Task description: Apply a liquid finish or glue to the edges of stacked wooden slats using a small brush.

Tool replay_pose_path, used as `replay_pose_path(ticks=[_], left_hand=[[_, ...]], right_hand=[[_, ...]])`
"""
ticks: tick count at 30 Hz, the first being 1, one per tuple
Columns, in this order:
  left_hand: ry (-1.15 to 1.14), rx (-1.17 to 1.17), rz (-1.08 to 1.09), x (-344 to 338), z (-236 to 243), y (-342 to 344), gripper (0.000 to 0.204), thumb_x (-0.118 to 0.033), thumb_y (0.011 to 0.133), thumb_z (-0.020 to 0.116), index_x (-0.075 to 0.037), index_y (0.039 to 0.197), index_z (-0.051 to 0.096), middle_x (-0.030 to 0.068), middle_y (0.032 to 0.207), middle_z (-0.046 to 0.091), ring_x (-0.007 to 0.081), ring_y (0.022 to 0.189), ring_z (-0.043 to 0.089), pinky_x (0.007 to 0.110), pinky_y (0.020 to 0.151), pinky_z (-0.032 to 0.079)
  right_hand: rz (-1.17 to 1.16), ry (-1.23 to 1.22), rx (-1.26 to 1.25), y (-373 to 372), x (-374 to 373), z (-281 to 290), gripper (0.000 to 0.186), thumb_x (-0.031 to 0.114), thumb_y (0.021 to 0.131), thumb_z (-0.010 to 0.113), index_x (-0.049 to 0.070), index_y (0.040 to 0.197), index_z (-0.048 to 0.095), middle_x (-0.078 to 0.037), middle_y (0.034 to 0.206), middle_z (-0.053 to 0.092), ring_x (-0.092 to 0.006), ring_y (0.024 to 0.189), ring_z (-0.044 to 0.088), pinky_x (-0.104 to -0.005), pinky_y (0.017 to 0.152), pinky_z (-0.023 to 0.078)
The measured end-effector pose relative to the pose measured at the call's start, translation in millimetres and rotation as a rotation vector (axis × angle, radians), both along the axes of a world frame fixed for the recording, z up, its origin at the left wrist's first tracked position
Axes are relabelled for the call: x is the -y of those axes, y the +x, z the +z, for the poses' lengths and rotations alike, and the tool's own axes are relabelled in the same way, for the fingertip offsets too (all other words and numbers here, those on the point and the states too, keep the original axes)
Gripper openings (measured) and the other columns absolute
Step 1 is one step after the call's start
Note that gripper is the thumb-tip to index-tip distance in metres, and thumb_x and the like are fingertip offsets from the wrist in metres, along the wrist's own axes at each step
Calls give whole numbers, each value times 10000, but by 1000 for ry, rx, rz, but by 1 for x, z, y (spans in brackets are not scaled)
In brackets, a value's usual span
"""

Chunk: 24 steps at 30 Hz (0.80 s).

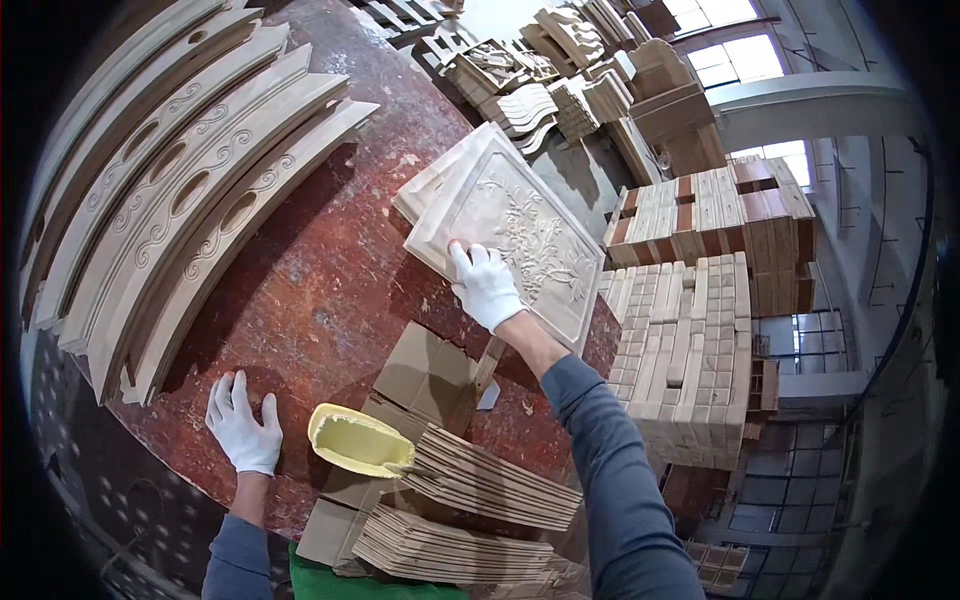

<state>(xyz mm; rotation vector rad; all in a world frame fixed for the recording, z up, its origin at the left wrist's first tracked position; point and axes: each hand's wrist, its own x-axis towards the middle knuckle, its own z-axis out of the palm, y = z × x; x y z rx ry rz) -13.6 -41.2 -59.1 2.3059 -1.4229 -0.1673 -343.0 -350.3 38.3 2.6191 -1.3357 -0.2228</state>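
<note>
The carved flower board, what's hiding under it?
Under the carved board, a pale wooden panel sticks out along the upper-left side, beside red tabletop. The rest is covered, so I can't tell what else is there.

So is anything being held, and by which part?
The right hand touches the carved panel at its near border; whether it grips is unclear. The left hand holds nothing.

No legible text, label, brand, number or sign is appearing in the scene, on the left or the right, near or far.
</note>
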Motion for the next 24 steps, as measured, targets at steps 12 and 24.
replay_pose_path(ticks=[12, 24], left_hand=[[-4, -7, 7, 1, 1, 0, 584, -286, 862, 718, -87, 1386, 553, 137, 1424, 540, 341, 1329, 498, 468, 1101, 374], [-13, -32, 10, 3, 8, 1, 584, -279, 855, 725, -90, 1381, 557, 129, 1424, 538, 337, 1324, 500, 474, 1100, 367]], right_hand=[[-165, 272, -100, 21, 49, 38, 688, 237, 693, 798, 108, 1310, 521, -158, 1176, 580, -383, 1030, 616, -477, 810, 536], [-80, -120, -133, 44, 17, 11, 642, 268, 688, 797, 54, 1217, 503, -197, 1122, 577, -408, 940, 612, -497, 768, 550]])
